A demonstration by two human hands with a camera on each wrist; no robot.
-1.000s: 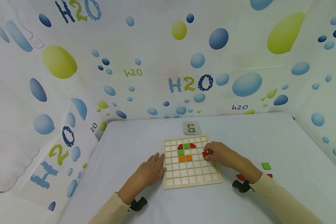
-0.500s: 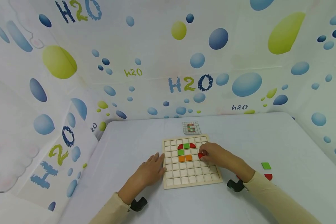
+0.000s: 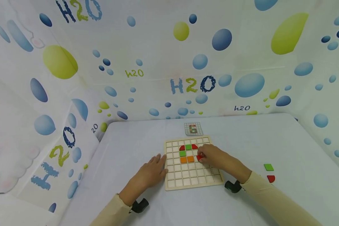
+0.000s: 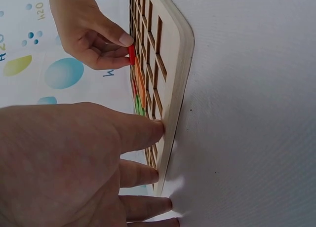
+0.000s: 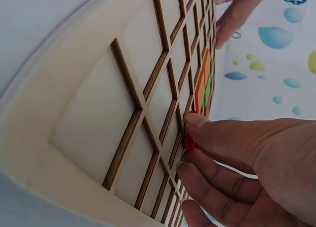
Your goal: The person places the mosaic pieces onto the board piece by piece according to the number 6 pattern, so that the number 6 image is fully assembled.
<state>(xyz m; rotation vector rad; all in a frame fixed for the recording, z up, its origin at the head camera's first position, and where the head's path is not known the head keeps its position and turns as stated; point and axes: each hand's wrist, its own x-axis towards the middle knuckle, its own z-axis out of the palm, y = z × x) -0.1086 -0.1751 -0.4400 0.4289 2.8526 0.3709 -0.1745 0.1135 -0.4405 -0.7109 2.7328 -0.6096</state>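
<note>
A wooden grid board (image 3: 186, 182) lies on the white table, with red, green and orange tiles set in its cells. Two orange tiles (image 3: 187, 159) sit side by side under a green tile (image 3: 182, 153). Between thumb and fingers my right hand (image 3: 214, 156) pinches a red tile with a rounded edge (image 3: 199, 158), at the cell just right of the orange pair. The right wrist view shows this red tile (image 5: 189, 138) at the board's surface. My left hand (image 3: 149, 173) rests with fingers extended against the board's left edge; in the left wrist view the thumb touches the frame.
A small pattern card (image 3: 193, 129) with a coloured figure on a grid lies behind the board. To the right on the table are a loose green square tile (image 3: 268, 167) and a red rounded tile (image 3: 271, 179). A printed cloth backdrop stands behind.
My right hand has moved left over the board with the red tile, from near the right edge to beside the orange tiles. The left hand has stayed in place.
</note>
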